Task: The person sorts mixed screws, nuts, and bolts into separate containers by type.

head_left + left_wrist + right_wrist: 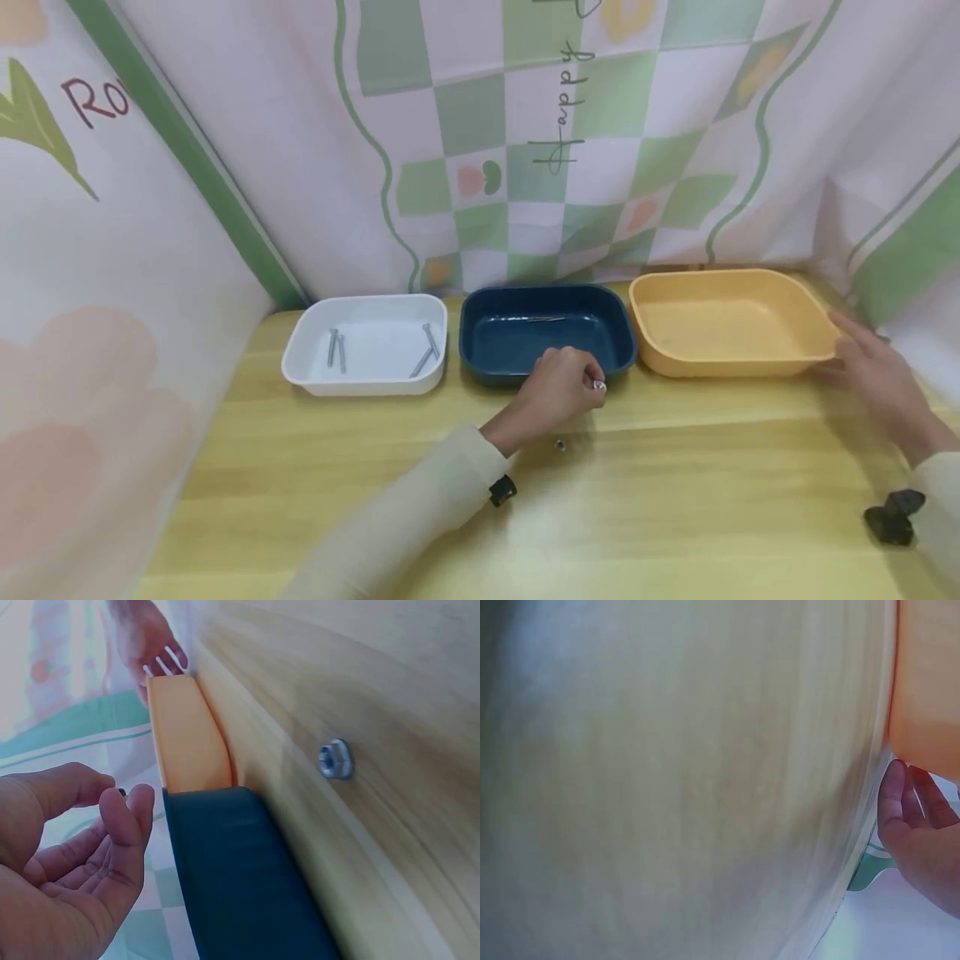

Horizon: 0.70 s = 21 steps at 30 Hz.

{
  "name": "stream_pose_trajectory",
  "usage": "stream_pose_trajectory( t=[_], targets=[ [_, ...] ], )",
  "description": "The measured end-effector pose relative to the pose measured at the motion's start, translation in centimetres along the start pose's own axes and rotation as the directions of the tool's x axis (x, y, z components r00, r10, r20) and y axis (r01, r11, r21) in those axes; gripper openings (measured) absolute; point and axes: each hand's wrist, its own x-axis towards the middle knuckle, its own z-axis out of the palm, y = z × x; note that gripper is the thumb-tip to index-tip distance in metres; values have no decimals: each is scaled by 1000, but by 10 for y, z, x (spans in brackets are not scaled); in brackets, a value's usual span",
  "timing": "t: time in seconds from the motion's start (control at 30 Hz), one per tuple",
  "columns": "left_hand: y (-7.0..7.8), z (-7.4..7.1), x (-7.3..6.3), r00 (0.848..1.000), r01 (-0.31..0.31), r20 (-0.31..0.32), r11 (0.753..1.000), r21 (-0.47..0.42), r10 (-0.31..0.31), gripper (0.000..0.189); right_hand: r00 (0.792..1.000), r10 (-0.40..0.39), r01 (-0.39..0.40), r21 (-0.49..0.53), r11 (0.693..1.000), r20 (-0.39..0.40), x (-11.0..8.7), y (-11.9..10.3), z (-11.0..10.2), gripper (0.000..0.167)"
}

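Note:
Above the front right rim of the dark blue tray (480, 377), my left hand (558, 385) pinches a small metal nut (599, 386) between thumb and fingertips. In the left wrist view the fingers cover nearly all of that nut. Below this hand, a flange nut (337, 759) lies alone on the wooden table. My right hand (885, 379) is at the right end of the yellow tray (738, 367), its fairly straight fingers touching the tray's outer side near the rim. The right wrist view shows its thumb beside the tray's lower corner.
To the left stands a white tray (363, 387) with several bolts (342, 354) inside. Thin metal pieces (546, 319) lie in the blue tray. All three trays line the table's back edge, before a patterned curtain (540, 183).

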Motion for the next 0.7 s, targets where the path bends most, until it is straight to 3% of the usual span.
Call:
stream_pose_trajectory(
  t=[0.17, 0.3, 0.47, 0.7],
  targets=[
    [4, 1, 5, 1000, 26, -10, 999, -34, -27, 6, 1000, -21, 20, 70, 997, 19, 2, 4, 7, 55],
    [6, 2, 12, 999, 31, -29, 998, -48, -33, 5, 999, -26, 25, 36, 999, 39, 1, 7, 11, 55],
    [11, 9, 22, 998, 42, -42, 994, -102, -47, 6, 998, -50, 47, 67, 997, 33, -3, 13, 16, 54],
    [26, 22, 35, 997, 44, -52, 988, -149, -52, 9, 999, -53, 53, -89, 995, 2, -9, 15, 8, 53]
  ],
)
